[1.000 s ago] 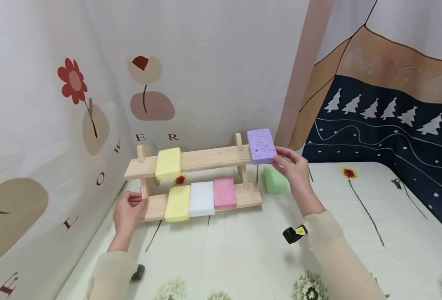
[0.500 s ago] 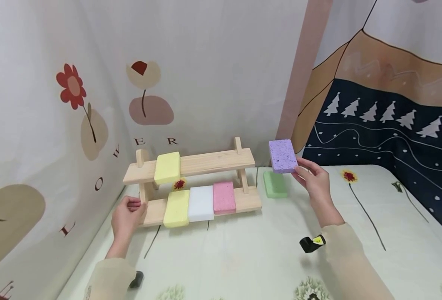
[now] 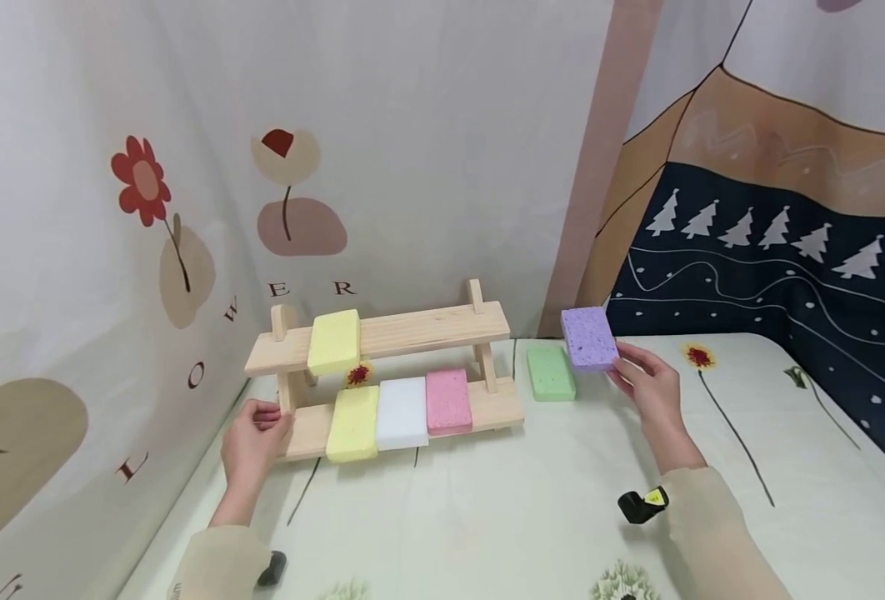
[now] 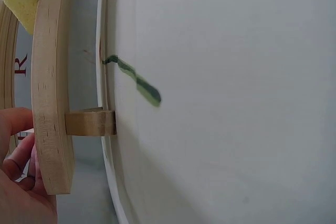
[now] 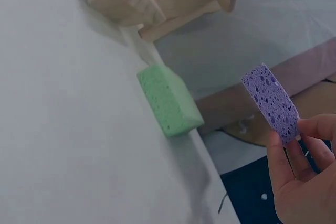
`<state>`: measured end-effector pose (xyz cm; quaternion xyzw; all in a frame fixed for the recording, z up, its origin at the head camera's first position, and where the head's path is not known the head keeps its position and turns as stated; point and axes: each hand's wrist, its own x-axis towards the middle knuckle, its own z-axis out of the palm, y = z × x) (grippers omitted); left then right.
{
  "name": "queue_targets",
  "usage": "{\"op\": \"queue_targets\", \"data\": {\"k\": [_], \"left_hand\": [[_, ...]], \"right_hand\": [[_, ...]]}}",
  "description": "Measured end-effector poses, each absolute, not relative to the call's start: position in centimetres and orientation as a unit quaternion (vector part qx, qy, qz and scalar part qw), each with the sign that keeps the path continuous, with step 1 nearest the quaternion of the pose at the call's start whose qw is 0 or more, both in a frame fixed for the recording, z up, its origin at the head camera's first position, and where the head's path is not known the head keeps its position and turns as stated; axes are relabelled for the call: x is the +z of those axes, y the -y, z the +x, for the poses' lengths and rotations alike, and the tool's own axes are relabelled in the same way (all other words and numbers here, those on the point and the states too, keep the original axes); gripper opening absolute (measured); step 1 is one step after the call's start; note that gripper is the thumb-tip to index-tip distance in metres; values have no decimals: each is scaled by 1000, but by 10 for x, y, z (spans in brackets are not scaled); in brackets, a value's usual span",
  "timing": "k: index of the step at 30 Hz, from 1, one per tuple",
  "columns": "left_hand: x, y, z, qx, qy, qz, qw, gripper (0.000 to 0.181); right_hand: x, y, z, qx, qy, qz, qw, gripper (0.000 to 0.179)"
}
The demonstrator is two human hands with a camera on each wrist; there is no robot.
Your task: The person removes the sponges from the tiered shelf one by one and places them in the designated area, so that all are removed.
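Note:
My right hand (image 3: 652, 396) pinches a purple sponge (image 3: 589, 339) by its right edge, off the table and to the right of a two-tier wooden rack (image 3: 420, 331). In the right wrist view, thumb and fingers hold one end of the purple sponge (image 5: 270, 100). A green sponge (image 3: 551, 373) lies on the table between the rack and the purple one. My left hand (image 3: 253, 437) grips the rack's lower left end; in the left wrist view its fingers bend around the plank (image 4: 51, 87). One yellow sponge (image 3: 334, 342) lies on the upper tier.
On the lower tier sit a yellow sponge (image 3: 352, 423), a white sponge (image 3: 402, 412) and a pink sponge (image 3: 448, 402), side by side. Printed cloth (image 3: 427, 150) hangs behind the rack. A pale flowered cloth (image 3: 480, 508) covers the table.
My right hand has carried the purple sponge away from the upper tier's right end, rightward and down. The green sponge is now fully uncovered. My left hand stays at the rack.

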<state>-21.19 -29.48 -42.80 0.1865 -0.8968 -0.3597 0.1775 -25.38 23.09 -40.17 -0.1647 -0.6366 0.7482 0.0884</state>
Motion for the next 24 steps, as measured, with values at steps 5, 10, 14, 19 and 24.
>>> {"op": "queue_targets", "data": {"k": [5, 10, 14, 19, 24], "left_hand": [[-431, 294, -214, -360, 898, 182, 175, 25], [-430, 297, -215, -358, 898, 181, 179, 25], [-429, 298, -216, -357, 900, 180, 172, 27], [-428, 298, -217, -358, 901, 180, 166, 28], [-428, 298, -219, -358, 902, 184, 156, 30]], "right_hand": [[-413, -239, -255, 737, 643, -190, 86, 46], [-425, -243, -260, 726, 652, -207, 70, 46], [-434, -245, -266, 724, 650, -225, 58, 46], [-445, -246, -274, 727, 641, -241, 46, 45], [-449, -248, -278, 708, 661, -248, 31, 44]]}}
